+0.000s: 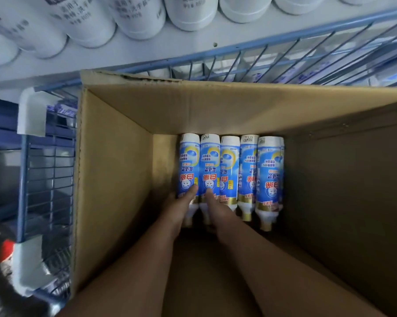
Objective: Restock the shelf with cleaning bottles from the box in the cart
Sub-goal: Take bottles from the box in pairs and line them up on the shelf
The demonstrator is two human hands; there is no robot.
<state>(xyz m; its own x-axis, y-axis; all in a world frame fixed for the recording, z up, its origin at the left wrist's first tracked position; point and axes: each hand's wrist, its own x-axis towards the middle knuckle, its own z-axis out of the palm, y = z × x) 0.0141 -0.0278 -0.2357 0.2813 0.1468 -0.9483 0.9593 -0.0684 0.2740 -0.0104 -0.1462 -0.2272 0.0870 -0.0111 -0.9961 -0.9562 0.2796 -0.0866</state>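
A deep cardboard box (115,170) stands in a blue wire cart (26,184). Several blue-and-white cleaning bottles lie side by side at its bottom, necks toward me. Both my arms reach down into the box. My left hand (181,207) grips the leftmost bottle (188,163), thumb lying on its label. My right hand (212,209) grips the second bottle (210,161), thumb on top; the other fingers of both hands are hidden under the bottles. Three more bottles (249,170) lie to the right, untouched.
White bottles (138,17) stand in a row on the white shelf (161,45) just beyond the cart's far rim (261,37). The box walls rise high around my arms. A red-capped object (6,250) lies left of the cart.
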